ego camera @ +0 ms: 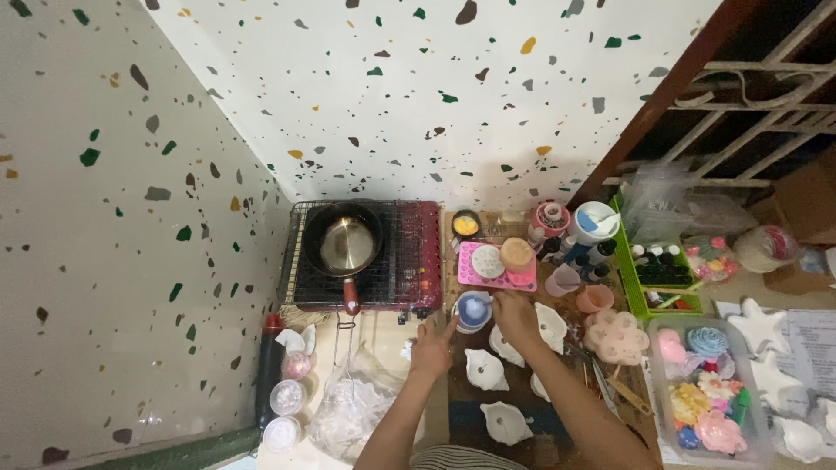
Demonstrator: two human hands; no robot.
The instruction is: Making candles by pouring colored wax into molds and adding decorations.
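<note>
Cup (473, 311), small, blue and white, stood on the wooden work surface (557, 409) just in front of the portable stove (409, 261), with both hands closed in on it from the near side. Right hand (514, 313) lay at its right rim, touching or nearly so, fingers curled together toward the cup; whether they pinched the rim or a small tool could not be told at this size. Left hand (433, 346) sat lower left of the cup, fingers loosely spread, fingertips reaching up toward its base, seemingly just short of contact. Cup was round, so no long axis to note; it lay ahead of and between the two hands, right hand the nearer. Behind it a pink silicone mould tray (496, 265) carried a pale disc and an orange-topped piece. Black pan (342, 244) rested on the stove, handle pointing back toward the person. White shell-shaped moulds (485, 370) lay scattered near the forearms. To the right, a clear box (758, 383) held coloured cast shapes, and a green basket (629, 287) held small bottles.
</note>
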